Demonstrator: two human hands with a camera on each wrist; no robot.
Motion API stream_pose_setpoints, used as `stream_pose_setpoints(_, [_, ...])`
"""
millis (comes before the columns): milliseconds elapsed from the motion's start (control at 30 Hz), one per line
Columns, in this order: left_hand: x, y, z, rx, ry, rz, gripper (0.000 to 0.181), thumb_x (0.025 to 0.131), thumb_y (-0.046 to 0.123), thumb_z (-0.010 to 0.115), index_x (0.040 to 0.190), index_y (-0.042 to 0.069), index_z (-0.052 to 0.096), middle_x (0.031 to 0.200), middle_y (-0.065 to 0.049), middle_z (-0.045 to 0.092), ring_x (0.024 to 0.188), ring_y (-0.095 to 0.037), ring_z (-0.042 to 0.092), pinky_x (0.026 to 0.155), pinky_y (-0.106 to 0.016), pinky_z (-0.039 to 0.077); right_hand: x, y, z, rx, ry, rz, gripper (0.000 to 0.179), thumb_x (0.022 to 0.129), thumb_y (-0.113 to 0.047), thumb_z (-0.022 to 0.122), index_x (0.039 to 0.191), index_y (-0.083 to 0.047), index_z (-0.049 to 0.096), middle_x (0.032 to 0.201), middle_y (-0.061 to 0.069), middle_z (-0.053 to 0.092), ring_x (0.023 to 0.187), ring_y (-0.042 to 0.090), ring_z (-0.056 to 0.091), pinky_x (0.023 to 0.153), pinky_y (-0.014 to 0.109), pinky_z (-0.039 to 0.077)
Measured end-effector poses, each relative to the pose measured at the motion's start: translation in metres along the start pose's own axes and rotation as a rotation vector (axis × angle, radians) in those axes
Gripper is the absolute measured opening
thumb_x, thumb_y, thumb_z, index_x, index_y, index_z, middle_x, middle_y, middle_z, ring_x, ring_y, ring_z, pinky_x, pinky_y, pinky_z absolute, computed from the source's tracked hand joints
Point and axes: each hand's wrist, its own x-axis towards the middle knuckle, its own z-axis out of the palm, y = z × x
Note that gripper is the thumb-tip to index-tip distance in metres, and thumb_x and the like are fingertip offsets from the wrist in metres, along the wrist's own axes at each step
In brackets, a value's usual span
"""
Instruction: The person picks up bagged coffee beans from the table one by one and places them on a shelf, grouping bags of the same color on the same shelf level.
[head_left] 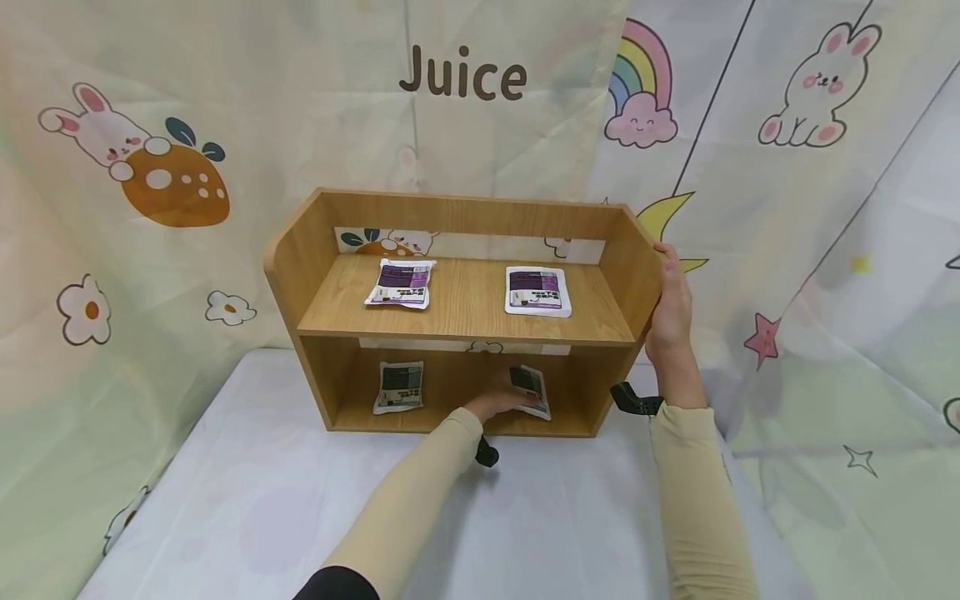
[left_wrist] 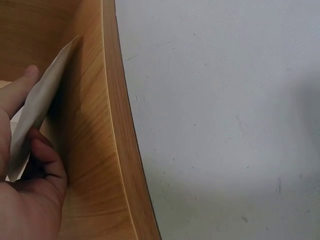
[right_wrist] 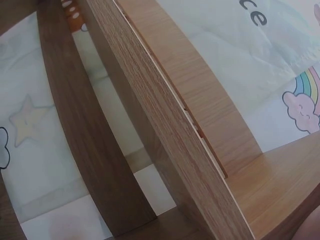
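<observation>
In the head view a two-tier wooden shelf (head_left: 465,332) stands on the table. My left hand (head_left: 495,400) reaches into its lower tier and pinches a white packet with a dark label (head_left: 529,388) near the right side. The left wrist view shows the packet (left_wrist: 42,100) edge-on and tilted between thumb and fingers, close to the wooden board. My right hand (head_left: 671,312) grips the shelf's right side panel, fingers up along its edge. Only a sliver of the right hand (right_wrist: 307,225) shows in the right wrist view.
The upper tier holds two purple-labelled packets, one left (head_left: 401,284) and one right (head_left: 537,292). Another dark-labelled packet (head_left: 399,387) leans at the lower left. A white-covered table (head_left: 300,500) lies in front. A printed cloth (head_left: 300,100) reading "Juice" hangs behind.
</observation>
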Motion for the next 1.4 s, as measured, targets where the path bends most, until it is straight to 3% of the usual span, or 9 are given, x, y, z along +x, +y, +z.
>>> stream_pose_setpoints(233, [0.0,0.001,0.001,0.054,-0.025,-0.02,0.093,0.074,0.024,0.086,0.148,0.006,0.033,0.144,-0.013,0.038,0.129,-0.03,0.037,0.108,-0.046,0.03,-0.001,0.001,-0.003,-0.009,0.013,0.001,0.047,0.101,-0.052,0.036,0.139,-0.027,0.047,0.136,0.006,0.042,0.122,0.024,0.037,0.096,0.047,0.026])
stream_pose_setpoints(500, [-0.001,0.0,-0.004,0.105,-0.019,0.004,0.091,0.076,0.025,0.084,0.149,0.006,0.033,0.147,-0.014,0.036,0.13,-0.029,0.035,0.108,-0.046,0.03,0.002,0.001,0.001,0.011,0.003,-0.015,0.047,0.1,-0.052,0.038,0.139,-0.027,0.047,0.136,0.007,0.042,0.122,0.025,0.037,0.096,0.047,0.026])
stream_pose_setpoints(633, [-0.004,0.003,-0.005,0.129,-0.017,-0.028,0.089,0.076,0.028,0.085,0.147,0.004,0.036,0.145,-0.014,0.037,0.13,-0.03,0.036,0.108,-0.046,0.03,0.002,0.001,0.002,0.003,0.004,-0.006,0.047,0.1,-0.053,0.038,0.139,-0.028,0.047,0.137,0.006,0.043,0.122,0.024,0.037,0.096,0.047,0.026])
stream_pose_setpoints(833, [-0.009,0.008,0.003,0.252,-0.008,-0.115,0.087,0.075,0.032,0.085,0.145,0.01,0.04,0.143,-0.015,0.038,0.127,-0.032,0.039,0.103,-0.047,0.035,0.001,0.002,0.0,-0.002,0.006,-0.008,0.048,0.1,-0.053,0.039,0.139,-0.027,0.048,0.136,0.006,0.043,0.122,0.024,0.037,0.096,0.047,0.025])
stream_pose_setpoints(1100, [-0.013,0.007,0.013,0.387,0.038,-0.165,0.085,0.078,0.04,0.08,0.148,0.014,0.037,0.151,-0.021,0.023,0.136,-0.038,0.026,0.104,-0.053,0.032,0.0,0.001,0.0,0.006,0.008,-0.002,0.049,0.1,-0.053,0.039,0.139,-0.026,0.048,0.137,0.006,0.043,0.122,0.023,0.036,0.096,0.047,0.024])
stream_pose_setpoints(1267, [-0.02,0.007,0.016,0.376,0.039,-0.137,0.086,0.082,0.041,0.075,0.15,0.01,0.031,0.154,-0.021,0.016,0.141,-0.041,0.016,0.108,-0.055,0.026,-0.002,0.0,-0.001,-0.006,0.005,0.004,0.049,0.1,-0.053,0.038,0.14,-0.027,0.047,0.136,0.006,0.042,0.122,0.023,0.036,0.096,0.047,0.024])
stream_pose_setpoints(1400, [-0.031,0.007,0.012,0.395,0.042,-0.065,0.081,0.085,0.035,0.074,0.149,0.006,0.031,0.155,-0.022,0.016,0.14,-0.041,0.015,0.108,-0.054,0.026,-0.001,-0.001,0.0,-0.007,0.006,0.003,0.049,0.1,-0.054,0.038,0.14,-0.027,0.047,0.136,0.006,0.042,0.122,0.022,0.036,0.096,0.047,0.025])
